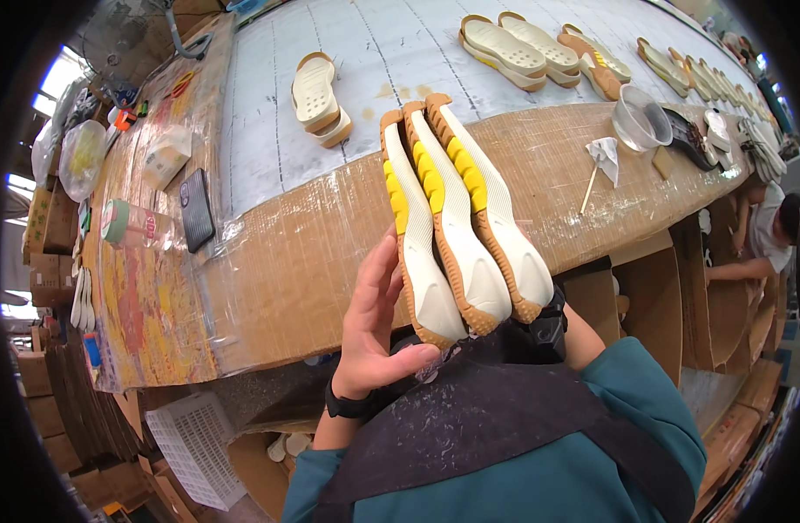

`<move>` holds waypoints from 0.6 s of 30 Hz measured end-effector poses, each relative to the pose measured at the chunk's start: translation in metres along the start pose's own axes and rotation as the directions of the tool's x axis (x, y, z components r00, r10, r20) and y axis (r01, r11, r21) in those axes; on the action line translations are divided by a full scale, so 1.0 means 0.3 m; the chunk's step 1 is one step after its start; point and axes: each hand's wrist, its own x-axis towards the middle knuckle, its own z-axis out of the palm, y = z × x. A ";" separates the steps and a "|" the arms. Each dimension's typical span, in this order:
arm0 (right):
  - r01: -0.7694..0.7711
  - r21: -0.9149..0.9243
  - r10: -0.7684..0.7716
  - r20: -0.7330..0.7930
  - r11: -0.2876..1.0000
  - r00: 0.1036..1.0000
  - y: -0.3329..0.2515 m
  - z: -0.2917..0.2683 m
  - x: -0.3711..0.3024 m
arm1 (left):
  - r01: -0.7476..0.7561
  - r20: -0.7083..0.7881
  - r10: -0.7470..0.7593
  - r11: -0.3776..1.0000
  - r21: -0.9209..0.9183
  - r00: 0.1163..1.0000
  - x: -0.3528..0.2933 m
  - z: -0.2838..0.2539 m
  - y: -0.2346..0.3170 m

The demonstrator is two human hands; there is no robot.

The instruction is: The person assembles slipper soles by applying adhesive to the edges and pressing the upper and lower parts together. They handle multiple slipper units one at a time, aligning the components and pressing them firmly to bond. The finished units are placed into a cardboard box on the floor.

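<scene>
Three shoe soles [459, 248] stand on edge side by side in front of my chest, white with tan undersides and yellow patches along the arch. My left hand [371, 318] is closed on their left side, the thumb reaching under the near ends. At the right, my right hand is mostly hidden behind the soles; a bit of finger [525, 228] shows at their edge, pressed against them. A black band is on each wrist. Beyond the soles, another pair of soles [315, 96] lies on the light table surface [365, 52].
More soles [505, 52] line the far right of the table. A clear plastic tub [641, 118], a brush [589, 187] and a dark strap-like item lie right. Left are a phone-like black slab [196, 209] and a green-lidded bottle [134, 224]. A co-worker [770, 231] sits right. Cardboard boxes [635, 305] stand below.
</scene>
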 end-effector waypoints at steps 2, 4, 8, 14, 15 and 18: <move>-0.070 0.065 0.066 0.064 0.995 0.996 -0.009 0.044 0.007 | 0.011 -0.035 -0.012 1.000 -0.012 0.999 -0.006 0.002 -0.011; -0.097 -0.019 0.098 0.027 0.995 0.995 -0.017 0.005 0.015 | 0.012 -0.066 -0.013 1.000 -0.013 0.998 -0.004 0.001 -0.015; -0.107 -0.356 0.076 -0.099 0.928 0.992 -0.026 -0.044 0.012 | 0.009 -0.128 -0.008 1.000 0.007 0.992 0.006 -0.013 -0.021; -0.162 -0.402 0.082 -0.209 0.901 0.974 -0.023 -0.019 0.014 | 0.040 -0.244 -0.016 0.995 0.094 0.970 0.012 0.019 -0.003; -0.161 -0.402 0.071 -0.228 0.901 0.971 -0.016 0.002 0.015 | 0.050 -0.252 -0.027 0.995 0.087 0.967 0.011 0.018 0.001; -0.164 -0.404 0.056 -0.265 0.900 0.963 -0.020 0.051 0.014 | 0.067 -0.274 -0.044 0.995 0.073 0.961 0.019 0.031 0.003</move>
